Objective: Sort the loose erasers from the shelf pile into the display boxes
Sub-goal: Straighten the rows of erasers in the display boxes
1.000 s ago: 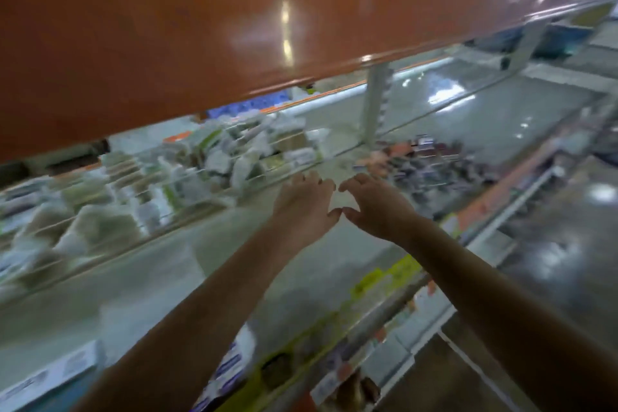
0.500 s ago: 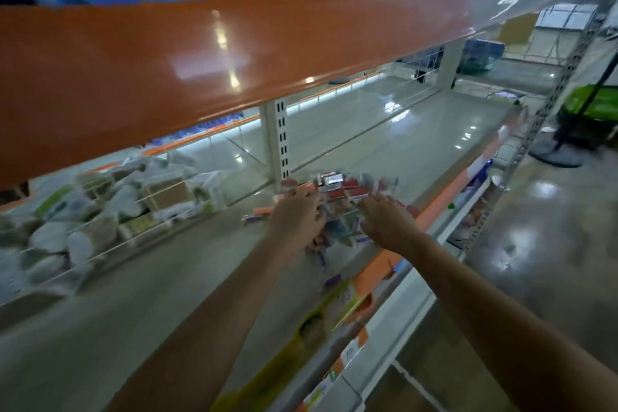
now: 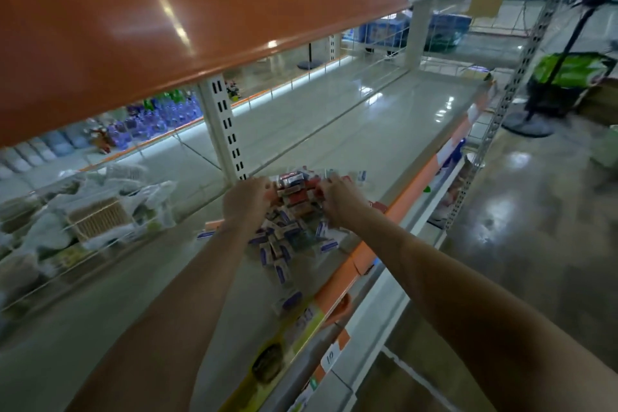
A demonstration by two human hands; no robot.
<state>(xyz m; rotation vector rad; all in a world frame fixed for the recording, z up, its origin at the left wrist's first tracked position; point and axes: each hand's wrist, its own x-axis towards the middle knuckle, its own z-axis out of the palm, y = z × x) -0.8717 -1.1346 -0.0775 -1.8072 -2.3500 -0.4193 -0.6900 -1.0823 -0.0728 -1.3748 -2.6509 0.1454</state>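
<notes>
Since half a second ago the view has swung right and steadied: the heap of small paper-sleeved erasers (image 3: 284, 231) that was a blur by the fingers now reads as a sprawl running from the hands down toward the orange front edge of the grey metal shelf (image 3: 384, 130), and both hands have reached the heap's far end. The left hand (image 3: 245, 202) and the right hand (image 3: 339, 201) sit on either side of a stack of red-and-white eraser packs (image 3: 294, 191). Their fingers curl over its far side, out of sight, so I cannot tell whether either grips anything. The erasers are too many and too smeared to count. No display box can be made out. Left of the one white slotted upright (image 3: 224, 130), blurred pale plastic bags (image 3: 100, 207) lie behind a wire divider. Two hands, one heap.
</notes>
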